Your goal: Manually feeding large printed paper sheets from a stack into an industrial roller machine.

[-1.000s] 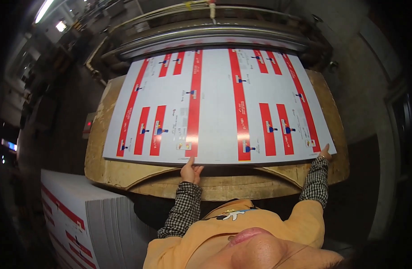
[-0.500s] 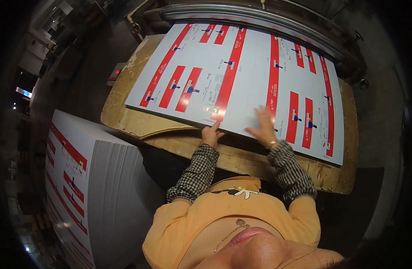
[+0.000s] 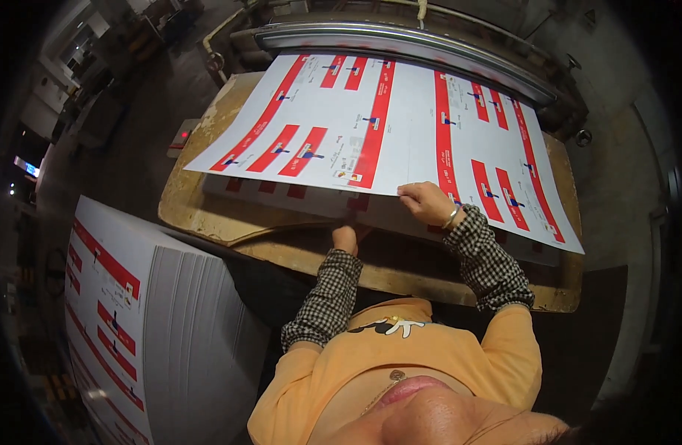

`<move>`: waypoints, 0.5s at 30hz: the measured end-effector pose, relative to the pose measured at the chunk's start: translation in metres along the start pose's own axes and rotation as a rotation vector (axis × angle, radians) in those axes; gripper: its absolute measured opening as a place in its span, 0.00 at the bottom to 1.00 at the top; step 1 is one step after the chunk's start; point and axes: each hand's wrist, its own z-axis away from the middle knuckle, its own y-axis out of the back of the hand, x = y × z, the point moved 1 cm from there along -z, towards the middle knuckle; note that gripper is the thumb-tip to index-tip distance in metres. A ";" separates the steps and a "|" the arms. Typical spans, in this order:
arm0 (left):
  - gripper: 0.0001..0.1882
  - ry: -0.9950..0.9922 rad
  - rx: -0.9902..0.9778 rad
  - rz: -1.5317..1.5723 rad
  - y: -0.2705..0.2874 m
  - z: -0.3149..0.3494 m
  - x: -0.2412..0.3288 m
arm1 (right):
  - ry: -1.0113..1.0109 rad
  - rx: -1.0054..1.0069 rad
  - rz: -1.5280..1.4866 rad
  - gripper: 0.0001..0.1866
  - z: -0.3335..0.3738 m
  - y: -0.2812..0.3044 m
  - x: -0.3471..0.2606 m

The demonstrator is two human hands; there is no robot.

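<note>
A large white printed sheet (image 3: 408,133) with red bands lies in front of the metal roller (image 3: 356,33), its far edge against it. My right hand (image 3: 428,203) pinches the near edge of this sheet between thumb and fingers and holds it up. Below the raised edge, more printed sheets (image 3: 282,194) show in shadow on the wooden table (image 3: 189,204). My left hand (image 3: 345,239) is low at the near side of those sheets, below the raised one. Its fingers are mostly hidden in the dark, so I cannot make out their grip.
To the left stands a tall stack of similar printed sheets (image 3: 196,297), close to the table. A small box with a red light (image 3: 183,137) sits beyond the table's left edge. A handwheel (image 3: 583,138) sticks out at the roller's right end.
The top sheet's near edge has come up off the sheets below. My right hand has moved from lying over the sheet to pinching its edge; my left hand has dropped lower.
</note>
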 end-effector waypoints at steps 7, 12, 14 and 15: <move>0.12 -0.076 0.067 -0.343 0.007 -0.001 -0.002 | -0.176 -0.295 0.086 0.07 0.027 -0.032 0.022; 0.13 -0.081 0.005 -0.254 0.018 -0.010 -0.009 | -0.317 -0.384 0.082 0.15 0.007 -0.036 0.046; 0.17 -0.058 0.011 -0.256 0.025 -0.014 -0.011 | -0.427 -0.278 0.139 0.11 -0.016 -0.034 0.059; 0.17 -0.059 0.002 -0.258 0.023 -0.013 -0.013 | -0.416 -0.168 0.154 0.13 -0.024 -0.032 0.072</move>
